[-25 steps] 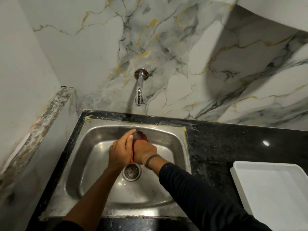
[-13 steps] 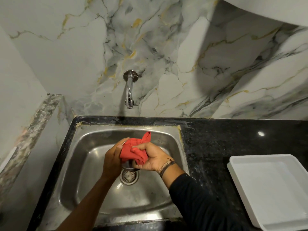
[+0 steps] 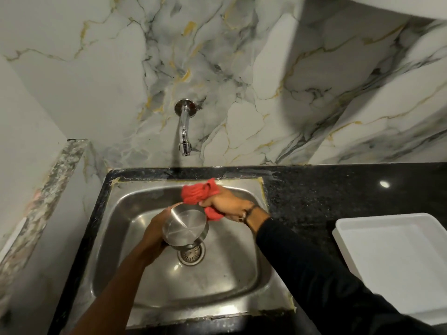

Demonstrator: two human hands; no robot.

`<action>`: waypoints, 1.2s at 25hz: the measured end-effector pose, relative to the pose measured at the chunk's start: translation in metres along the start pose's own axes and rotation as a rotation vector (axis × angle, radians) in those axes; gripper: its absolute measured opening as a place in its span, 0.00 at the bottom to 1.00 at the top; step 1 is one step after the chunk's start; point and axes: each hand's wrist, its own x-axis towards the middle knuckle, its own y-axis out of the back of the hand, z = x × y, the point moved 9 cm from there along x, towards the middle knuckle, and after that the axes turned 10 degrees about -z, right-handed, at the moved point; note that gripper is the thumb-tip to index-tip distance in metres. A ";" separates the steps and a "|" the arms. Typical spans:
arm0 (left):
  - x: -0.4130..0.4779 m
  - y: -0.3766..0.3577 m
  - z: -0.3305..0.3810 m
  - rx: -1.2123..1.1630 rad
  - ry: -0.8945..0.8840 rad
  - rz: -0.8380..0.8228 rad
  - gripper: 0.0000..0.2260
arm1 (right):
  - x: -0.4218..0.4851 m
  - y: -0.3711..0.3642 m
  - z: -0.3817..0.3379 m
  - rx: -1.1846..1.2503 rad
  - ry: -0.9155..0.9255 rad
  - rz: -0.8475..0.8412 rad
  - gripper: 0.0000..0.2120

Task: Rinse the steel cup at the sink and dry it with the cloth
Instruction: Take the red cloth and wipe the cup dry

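Observation:
Over the steel sink [image 3: 135, 201] my left hand [image 3: 154, 234] grips the steel cup [image 3: 185, 224] from its left side, with the cup's flat shiny bottom turned up toward me. My right hand [image 3: 229, 205] is closed on the bunched red cloth [image 3: 199, 194], just behind and to the right of the cup. The cloth touches the cup's far right edge. The cup's mouth faces down and is hidden.
A chrome tap [image 3: 184, 128] comes out of the marble wall above the sink, with no water running. The drain [image 3: 191, 255] lies under the cup. A white tray [image 3: 391, 262] sits on the black counter [image 3: 338, 189] at the right. A stone ledge [image 3: 48, 184] runs along the left.
The cloth has come off the cup and moved up and to the right in my right hand. The cup's bottom, covered before, now shows in my left hand.

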 end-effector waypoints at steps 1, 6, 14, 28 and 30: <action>0.002 0.004 0.003 -0.004 -0.008 0.021 0.22 | 0.005 -0.008 0.004 0.051 -0.031 -0.085 0.20; 0.007 0.026 -0.014 -0.231 0.000 0.230 0.18 | 0.004 -0.012 0.048 0.372 0.006 0.002 0.20; -0.002 0.022 -0.026 -0.402 -0.071 0.610 0.16 | -0.003 0.010 0.041 0.189 0.048 0.250 0.18; -0.010 -0.021 -0.013 -0.499 -0.329 0.858 0.19 | -0.006 -0.042 0.078 0.415 0.079 0.504 0.16; -0.009 -0.029 -0.014 -0.559 -0.350 0.839 0.18 | -0.009 -0.048 0.079 0.383 0.100 0.485 0.14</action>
